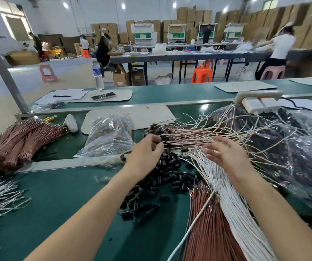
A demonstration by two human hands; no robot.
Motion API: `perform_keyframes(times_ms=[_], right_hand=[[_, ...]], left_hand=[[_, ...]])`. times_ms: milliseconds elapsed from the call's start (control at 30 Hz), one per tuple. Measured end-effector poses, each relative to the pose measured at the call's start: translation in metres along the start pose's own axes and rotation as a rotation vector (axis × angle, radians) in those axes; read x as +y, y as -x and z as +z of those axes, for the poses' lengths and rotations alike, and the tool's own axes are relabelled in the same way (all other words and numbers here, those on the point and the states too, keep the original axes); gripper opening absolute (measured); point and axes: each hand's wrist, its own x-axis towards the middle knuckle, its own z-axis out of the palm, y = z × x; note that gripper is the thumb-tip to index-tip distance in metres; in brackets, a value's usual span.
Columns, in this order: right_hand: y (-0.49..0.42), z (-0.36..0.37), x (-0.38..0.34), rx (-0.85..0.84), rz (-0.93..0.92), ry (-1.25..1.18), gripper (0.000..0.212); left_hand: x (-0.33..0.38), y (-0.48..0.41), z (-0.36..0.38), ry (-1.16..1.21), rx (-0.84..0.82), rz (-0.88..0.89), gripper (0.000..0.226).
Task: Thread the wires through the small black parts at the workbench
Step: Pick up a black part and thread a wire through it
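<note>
Bundled brown wires (19, 144) lie far left on the tabletop (57, 204), with a clear bag (110, 140) to their right. Your left hand (146, 149) curls its fingers and pinches a black part (156, 143) at the end of the threaded wires (189, 136). Loose black parts (166, 178) lie nearer, between your arms. Your right hand (224, 153) hovers with fingers spread over the white wires (232, 213).
</note>
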Motion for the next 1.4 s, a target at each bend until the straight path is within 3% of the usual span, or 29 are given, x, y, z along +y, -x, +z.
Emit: perform_keyframes(times_ms=[100,333,600,800,1033,1267,1400], right_hand=[[0.012,0.005,0.004,0.008,-0.059,0.084,0.017],[0.036,0.012,0.013,0.028,-0.164,0.153,0.024],[0.051,0.012,0.022,0.075,-0.151,0.098,0.025],[0.055,0.015,0.023,0.086,-0.161,0.099,0.028],[0.056,0.015,0.03,0.087,-0.225,0.222,0.025],[0.055,0.023,0.05,-0.092,-0.595,1.204,0.03],[0.051,0.032,0.051,-0.159,-0.529,1.478,0.038]], left_hand=[[0.011,0.028,0.001,-0.127,-0.255,0.052,0.021],[0.04,0.065,0.023,-0.383,-0.694,-0.053,0.052],[0.056,0.076,0.062,-0.314,-0.653,-0.198,0.025],[0.051,0.076,0.053,-0.065,-0.665,-0.291,0.028],[0.042,0.07,0.022,0.109,-0.404,-0.137,0.016],[-0.002,0.071,-0.029,0.663,0.268,-0.158,0.017],[-0.038,0.086,-0.041,1.072,0.464,-0.272,0.014]])
